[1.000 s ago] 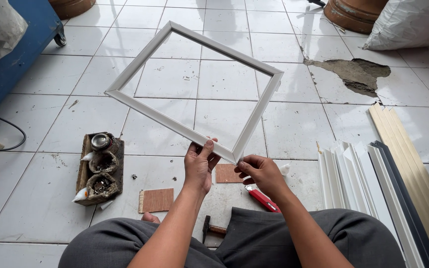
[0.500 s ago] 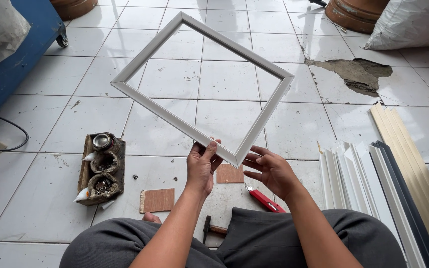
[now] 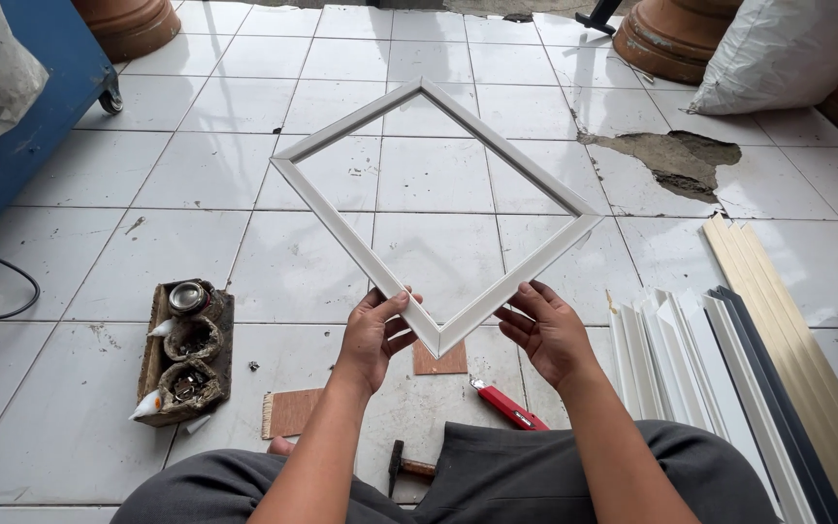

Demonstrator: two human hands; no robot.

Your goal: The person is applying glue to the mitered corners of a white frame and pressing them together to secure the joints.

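I hold a white square picture frame up over the tiled floor, turned like a diamond with one corner pointing at me. My left hand grips the frame's near-left side just by that corner. On the near-right side my right hand grips it too, fingers curled under the moulding. Through the open frame the white tiles show. Below my hands lie a red utility knife, a small hammer and two small brown boards.
A wooden tray with small tins and glue nozzles sits at the left. Long white, dark and cream moulding strips lie at the right. A blue cart, clay pots, a white sack and a broken tile patch lie further off.
The frame has been rotated clockwise and shifted right, from a tilted rectangle to a diamond. My right hand has moved from beside the corner onto the frame's right side.
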